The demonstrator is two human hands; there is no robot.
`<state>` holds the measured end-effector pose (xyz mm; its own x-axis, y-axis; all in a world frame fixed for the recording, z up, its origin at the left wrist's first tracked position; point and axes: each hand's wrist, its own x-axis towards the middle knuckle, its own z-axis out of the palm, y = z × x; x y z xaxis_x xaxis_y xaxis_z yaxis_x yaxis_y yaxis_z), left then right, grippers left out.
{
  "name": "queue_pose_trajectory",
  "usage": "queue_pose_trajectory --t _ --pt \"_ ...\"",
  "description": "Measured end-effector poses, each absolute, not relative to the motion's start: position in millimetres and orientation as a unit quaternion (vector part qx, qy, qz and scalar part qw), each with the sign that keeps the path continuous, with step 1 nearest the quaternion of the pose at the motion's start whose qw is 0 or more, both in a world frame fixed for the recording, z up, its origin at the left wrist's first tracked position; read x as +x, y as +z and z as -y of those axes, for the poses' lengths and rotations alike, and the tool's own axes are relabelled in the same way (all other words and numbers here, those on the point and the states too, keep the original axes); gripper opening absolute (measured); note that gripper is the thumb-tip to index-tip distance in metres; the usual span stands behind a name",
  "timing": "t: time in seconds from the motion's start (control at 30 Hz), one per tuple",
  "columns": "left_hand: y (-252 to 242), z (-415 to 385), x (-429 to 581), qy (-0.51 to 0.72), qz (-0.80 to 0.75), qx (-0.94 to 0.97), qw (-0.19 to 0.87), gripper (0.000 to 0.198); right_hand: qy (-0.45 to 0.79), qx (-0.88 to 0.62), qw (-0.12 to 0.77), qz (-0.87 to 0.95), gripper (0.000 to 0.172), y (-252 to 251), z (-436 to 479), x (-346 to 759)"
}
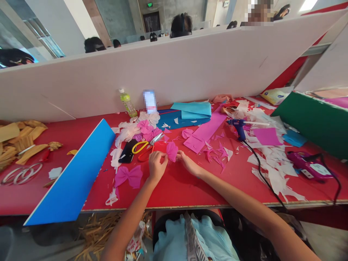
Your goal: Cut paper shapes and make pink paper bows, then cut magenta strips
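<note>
A small magenta crepe-paper petal piece [172,151] is held up just above the red table. My left hand [157,165] pinches its lower left side between thumb and fingers. From the other side, my right hand [189,164] has its fingertips closed at the right edge of the paper. Beyond my left hand lie yellow-handled scissors [141,146], with a red-handled tool [146,155] beside them. A finished-looking magenta paper bow [128,176] rests to the left, near a black phone [127,151].
Left stands a blue board [78,174]; right, a green board [312,123]. A glue gun [239,131] with a black cord lies among white paper scraps [274,166]. Magenta strips [205,132], turquoise paper [196,110], a bottle [127,103] and a lit phone [150,101] are farther back.
</note>
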<state>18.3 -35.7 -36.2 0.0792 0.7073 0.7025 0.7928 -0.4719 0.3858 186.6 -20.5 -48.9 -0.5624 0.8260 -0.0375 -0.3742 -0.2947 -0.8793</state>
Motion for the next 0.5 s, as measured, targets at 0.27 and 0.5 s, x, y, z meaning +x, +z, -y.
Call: queue_pose_trajectory --t 0.27,0.5 --pt "-37.4 35.6 18.9 -0.434 0.507 -0.744 0.024 0.012 0.779 -0.213 0.375 0.455 0.066 -38.7 19.8 186.6" --pt "-39.4 34.4 17.5 -0.417 0.514 -0.747 0.060 0.011 0.812 -0.200 0.359 0.414 0.069 -41.1 17.2 189.4"
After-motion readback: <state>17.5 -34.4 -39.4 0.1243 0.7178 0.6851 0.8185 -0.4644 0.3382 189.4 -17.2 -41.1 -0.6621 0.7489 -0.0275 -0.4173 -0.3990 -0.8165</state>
